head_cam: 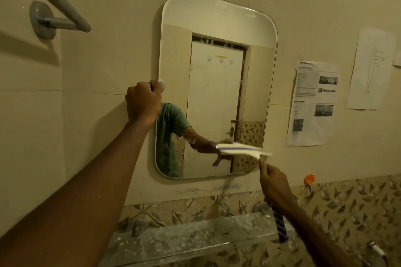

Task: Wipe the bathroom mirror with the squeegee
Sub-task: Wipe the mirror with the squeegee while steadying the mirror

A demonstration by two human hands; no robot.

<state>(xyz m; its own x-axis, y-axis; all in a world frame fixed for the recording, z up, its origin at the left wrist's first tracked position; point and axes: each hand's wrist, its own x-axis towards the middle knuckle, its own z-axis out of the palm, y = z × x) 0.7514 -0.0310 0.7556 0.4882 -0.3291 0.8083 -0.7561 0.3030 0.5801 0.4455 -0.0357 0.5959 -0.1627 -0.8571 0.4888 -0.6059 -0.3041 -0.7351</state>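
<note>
A rounded rectangular mirror hangs on the cream tiled wall. My left hand grips the mirror's left edge at mid-height, beside a small white clip. My right hand holds the squeegee by its handle, whose blue-striped end sticks out below my wrist. The squeegee's white blade with a blue strip lies roughly level against the glass near the mirror's lower right corner. The glass reflects a door, a green shirt and the arm with the squeegee.
A grey towel bar juts from the wall at upper left. Printed papers and a line drawing are taped right of the mirror. A dusty glass shelf sits below; an orange hook is on the wall.
</note>
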